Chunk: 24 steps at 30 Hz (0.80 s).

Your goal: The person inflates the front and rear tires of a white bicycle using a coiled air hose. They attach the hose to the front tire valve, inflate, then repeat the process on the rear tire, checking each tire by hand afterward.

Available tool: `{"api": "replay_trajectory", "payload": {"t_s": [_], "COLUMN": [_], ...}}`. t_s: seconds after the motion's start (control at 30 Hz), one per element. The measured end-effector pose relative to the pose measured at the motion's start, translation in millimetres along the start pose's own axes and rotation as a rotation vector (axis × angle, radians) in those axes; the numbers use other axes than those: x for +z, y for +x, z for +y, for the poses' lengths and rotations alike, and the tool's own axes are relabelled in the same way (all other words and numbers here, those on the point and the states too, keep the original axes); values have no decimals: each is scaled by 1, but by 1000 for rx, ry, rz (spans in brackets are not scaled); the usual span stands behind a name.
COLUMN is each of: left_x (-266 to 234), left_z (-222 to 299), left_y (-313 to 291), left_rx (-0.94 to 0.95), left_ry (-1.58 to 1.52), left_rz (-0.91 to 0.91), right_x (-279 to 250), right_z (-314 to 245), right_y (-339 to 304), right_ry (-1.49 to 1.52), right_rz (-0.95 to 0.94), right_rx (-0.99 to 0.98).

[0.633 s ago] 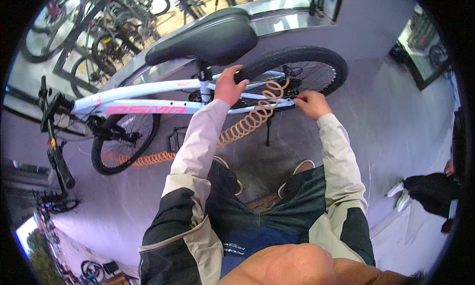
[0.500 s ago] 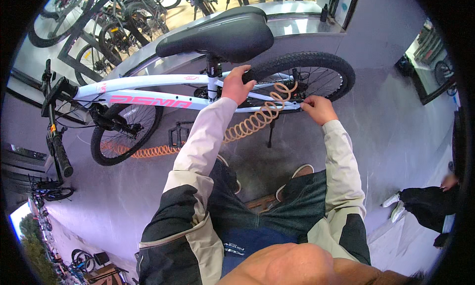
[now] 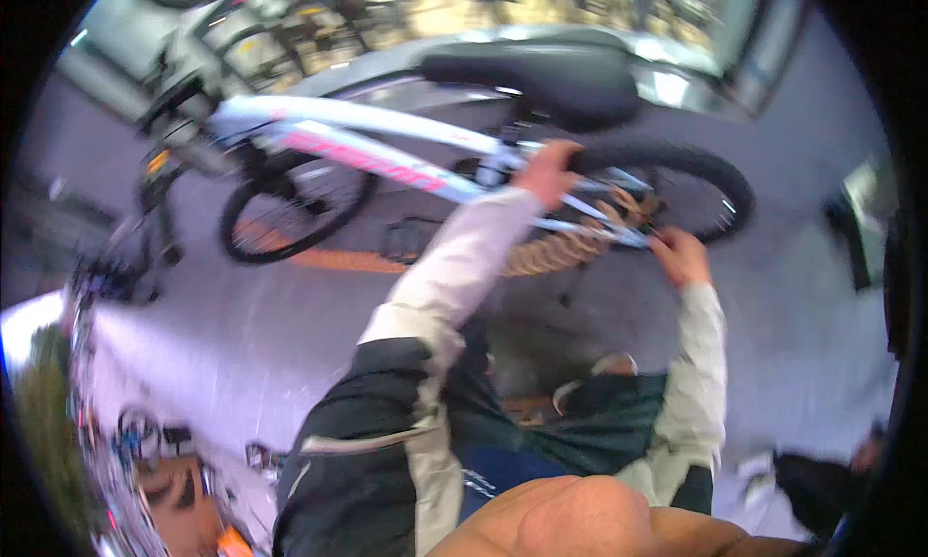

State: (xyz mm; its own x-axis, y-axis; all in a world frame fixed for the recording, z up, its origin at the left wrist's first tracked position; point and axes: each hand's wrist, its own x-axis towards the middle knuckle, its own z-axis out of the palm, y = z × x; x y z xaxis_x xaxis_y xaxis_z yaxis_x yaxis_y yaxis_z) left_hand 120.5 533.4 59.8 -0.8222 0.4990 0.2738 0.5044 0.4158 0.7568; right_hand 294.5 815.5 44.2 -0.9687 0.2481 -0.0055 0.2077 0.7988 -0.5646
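Observation:
A white bicycle with pink lettering on its frame (image 3: 377, 161) stands across the view, its front end to the left; motion blurs it. My left hand (image 3: 551, 175) is closed around the front edge of the rear tyre (image 3: 710, 166), just below the black saddle (image 3: 551, 79). At the rear axle end of the frame, my right hand (image 3: 681, 256) pinches with thumb and fingers; what lies between them is too small and blurred to make out. A coiled orange-tan air hose (image 3: 561, 251) runs past the frame and up to the rear wheel, between my hands.
The front wheel (image 3: 300, 209) and a pedal (image 3: 411, 240) are to the left. Behind the bicycle is a window with several bicycles beyond it. A cardboard box (image 3: 179, 509) lies at the lower left. Another person (image 3: 822, 480) in dark clothes is at the lower right.
My view has turned, so the bicycle and both hands appear farther right, and the picture is blurred. Both hands keep about the same places on the bicycle.

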Motion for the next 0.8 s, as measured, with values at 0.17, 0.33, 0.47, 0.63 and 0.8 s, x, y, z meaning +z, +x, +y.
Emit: {"api": "replay_trajectory", "payload": {"t_s": [0.17, 0.33, 0.47, 0.63, 0.8], "left_x": [3, 2, -1, -3, -2], "left_z": [2, 3, 7, -3, -15], "left_y": [-2, -2, -3, 2, 9], "left_rx": [46, 34, -65, -37, 120], "left_ry": [79, 79, 48, -82, 75], "left_rz": [111, 124, 48, -62, 35], "right_x": [14, 19, 10, 1, 5], "right_z": [21, 27, 10, -13, -16], "right_y": [12, 22, 16, -1, -1], "right_ry": [182, 127, 86, 44, 2], "right_rz": [13, -44, -53, -67, -28], "right_rx": [-96, -18, -20, 59, -26]}}
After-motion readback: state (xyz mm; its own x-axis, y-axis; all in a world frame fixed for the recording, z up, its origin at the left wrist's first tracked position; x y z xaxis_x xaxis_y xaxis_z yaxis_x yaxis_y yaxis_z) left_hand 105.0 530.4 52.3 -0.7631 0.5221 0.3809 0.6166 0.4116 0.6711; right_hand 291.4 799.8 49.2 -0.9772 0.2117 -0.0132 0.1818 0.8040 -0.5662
